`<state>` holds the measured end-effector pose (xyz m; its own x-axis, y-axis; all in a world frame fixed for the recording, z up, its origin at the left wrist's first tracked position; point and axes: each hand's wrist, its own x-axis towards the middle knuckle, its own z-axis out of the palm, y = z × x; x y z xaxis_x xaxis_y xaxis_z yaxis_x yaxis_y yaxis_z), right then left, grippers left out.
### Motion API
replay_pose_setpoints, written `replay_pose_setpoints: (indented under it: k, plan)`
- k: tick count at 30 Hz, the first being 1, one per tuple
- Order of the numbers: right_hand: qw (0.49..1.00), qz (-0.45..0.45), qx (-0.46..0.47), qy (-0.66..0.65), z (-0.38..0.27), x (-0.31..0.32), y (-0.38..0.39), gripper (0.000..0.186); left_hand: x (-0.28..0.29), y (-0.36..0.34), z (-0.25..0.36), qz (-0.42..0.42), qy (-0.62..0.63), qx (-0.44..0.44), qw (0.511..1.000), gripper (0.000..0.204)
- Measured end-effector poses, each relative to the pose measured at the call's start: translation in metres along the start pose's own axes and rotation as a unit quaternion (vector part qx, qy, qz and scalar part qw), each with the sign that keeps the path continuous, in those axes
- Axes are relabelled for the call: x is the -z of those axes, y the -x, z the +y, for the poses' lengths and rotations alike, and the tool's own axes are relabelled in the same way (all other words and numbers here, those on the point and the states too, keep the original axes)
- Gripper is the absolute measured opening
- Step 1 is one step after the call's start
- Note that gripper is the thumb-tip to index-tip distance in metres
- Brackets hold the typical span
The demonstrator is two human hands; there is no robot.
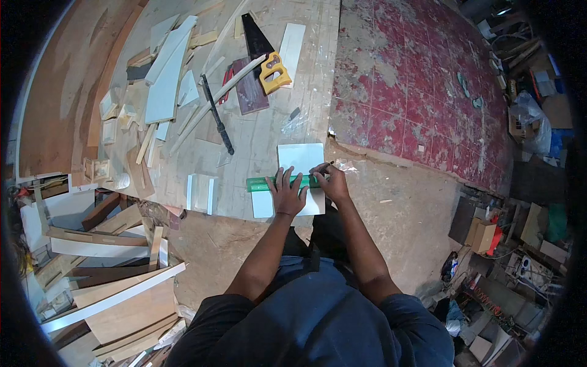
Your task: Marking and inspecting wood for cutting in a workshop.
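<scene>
A green ruler lies crosswise over a white board at the near edge of the workbench. My left hand presses flat on the ruler and board, its fingers spread. Close by on the right, my right hand is closed around a slim dark pencil or pen, at the ruler's right end. Its writing tip is hidden by my fingers. Part of the board shows beyond the ruler, and part on my side of it.
On the workbench, a handsaw with a yellow handle lies beyond a black rod. Wood offcuts crowd the left. Two white-edged pieces stand left of the board. More planks are heaped on the floor at lower left.
</scene>
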<state>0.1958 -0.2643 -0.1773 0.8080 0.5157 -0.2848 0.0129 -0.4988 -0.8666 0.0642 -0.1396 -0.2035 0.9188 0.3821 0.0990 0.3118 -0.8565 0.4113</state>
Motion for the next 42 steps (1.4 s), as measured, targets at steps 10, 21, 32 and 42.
replay_pose_setpoints:
  k: [10, 21, 32, 42]
  plan:
    - [1.000, 0.015, -0.001, 0.010, -0.001, -0.004, -0.001, 0.011, 0.000, 0.000, 0.000, 0.002, -0.003, 0.000, 1.000, 0.045]
    - [0.992, 0.082, -0.022, 0.096, 0.042, 0.064, 0.002, 0.015, 0.001, -0.001, 0.003, -0.009, -0.003, 0.009, 1.000, 0.043]
    - [0.997, 0.015, 0.079, 0.002, -0.004, 0.023, 0.000, 0.014, 0.000, 0.000, 0.000, 0.007, -0.002, -0.006, 1.000, 0.044]
    - [0.999, -0.006, 0.029, -0.024, 0.002, 0.005, -0.002, 0.012, 0.000, -0.001, 0.001, -0.014, -0.008, 0.007, 1.000, 0.043]
